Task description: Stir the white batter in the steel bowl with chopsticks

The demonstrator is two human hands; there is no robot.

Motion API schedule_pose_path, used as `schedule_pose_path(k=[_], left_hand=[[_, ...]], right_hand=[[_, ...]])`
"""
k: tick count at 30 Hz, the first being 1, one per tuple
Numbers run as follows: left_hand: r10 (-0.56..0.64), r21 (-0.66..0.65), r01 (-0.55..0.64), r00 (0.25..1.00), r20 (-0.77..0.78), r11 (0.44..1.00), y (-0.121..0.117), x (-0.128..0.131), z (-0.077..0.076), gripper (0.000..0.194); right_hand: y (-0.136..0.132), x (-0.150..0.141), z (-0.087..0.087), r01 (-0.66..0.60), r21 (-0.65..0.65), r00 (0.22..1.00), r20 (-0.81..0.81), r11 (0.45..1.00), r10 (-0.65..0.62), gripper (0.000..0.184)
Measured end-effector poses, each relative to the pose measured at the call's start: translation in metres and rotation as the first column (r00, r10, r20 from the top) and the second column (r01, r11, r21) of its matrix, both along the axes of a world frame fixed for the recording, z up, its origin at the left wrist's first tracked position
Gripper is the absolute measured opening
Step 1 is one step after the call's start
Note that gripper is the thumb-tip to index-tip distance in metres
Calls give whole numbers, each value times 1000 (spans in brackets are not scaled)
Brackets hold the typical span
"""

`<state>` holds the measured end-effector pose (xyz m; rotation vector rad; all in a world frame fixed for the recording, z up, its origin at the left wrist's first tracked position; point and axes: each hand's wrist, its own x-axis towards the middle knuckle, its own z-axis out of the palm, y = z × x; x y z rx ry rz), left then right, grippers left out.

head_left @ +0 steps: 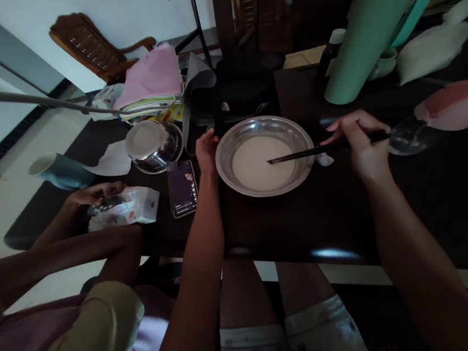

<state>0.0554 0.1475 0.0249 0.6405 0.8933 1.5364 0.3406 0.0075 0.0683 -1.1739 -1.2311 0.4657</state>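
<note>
A wide steel bowl [231, 142] of pale batter rests on the dark table [305, 224] in front of me. My left hand [207, 151] grips the bowl's left rim, fingers curled round it. My right hand [357, 140] is closed on dark chopsticks [302, 153] whose tips dip into the batter [258, 165].
A second, smaller steel bowl [154, 144] and a phone [183, 187] lie left of the big bowl. Another person's hand [95, 194] at the left touches a printed packet [123, 208]. A green roll [369, 30], a pink stack of cloth [152, 76] and a teal cup [57, 169] stand around.
</note>
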Motion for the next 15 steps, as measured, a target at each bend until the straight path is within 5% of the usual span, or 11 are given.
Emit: schedule_pose_path(k=[3, 5, 6, 8, 9, 11, 13, 15], left_hand=[[175, 167, -157, 980, -93, 973, -21, -2, 26, 22], [350, 419, -225, 903, -251, 880, -57, 8, 43, 13], [356, 471, -197, 893, -276, 860, -80, 19, 49, 12], [245, 579, 82, 851, -464, 811, -132, 50, 50, 16], [154, 582, 250, 817, -556, 774, -158, 70, 46, 15], [85, 604, 529, 706, -703, 596, -203, 114, 27, 13], [223, 603, 616, 582, -782, 507, -237, 157, 1, 17], [284, 488, 726, 397, -873, 484, -261, 191, -24, 19]], right_hand=[[0, 0, 1, -60, -31, 996, -67, 998, 58, 27], [0, -8, -1, -134, -71, 991, -25, 988, 132, 26], [0, -13, -2, -159, -72, 987, 5, 985, 160, 24], [0, -22, -5, -206, -73, 966, 142, 976, 215, 22], [1, -25, -7, -223, -77, 952, 198, 972, 234, 20], [2, -26, -10, -201, -55, 942, 264, 978, 208, 17], [4, -20, -12, -152, -15, 951, 271, 988, 150, 16], [6, -12, -13, -87, 23, 973, 219, 996, 79, 19]])
